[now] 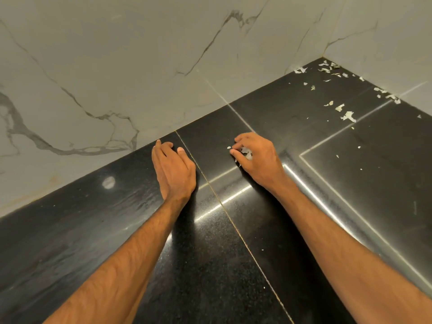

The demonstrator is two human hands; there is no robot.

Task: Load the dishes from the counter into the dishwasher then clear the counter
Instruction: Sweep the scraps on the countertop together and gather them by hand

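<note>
Black counter [280, 230]: right hand [257, 157] pinches pale scraps [246, 152].

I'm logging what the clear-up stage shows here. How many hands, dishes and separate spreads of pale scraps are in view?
Hands: 2, the left hand flat on the black counter, the right hand gathering scraps
Dishes: 0
Scrap spreads: 2, scraps by the right hand and scattered scraps toward the corner
Total: 4

Worktop [268, 230]: glossy black speckled stone, thin seams, meeting marble walls at a corner.
Scraps [348, 116]: pale torn bits scattered toward the far right corner.
Gathered scraps [246, 152]: small pale clump inside the right hand's curled fingers.
</note>
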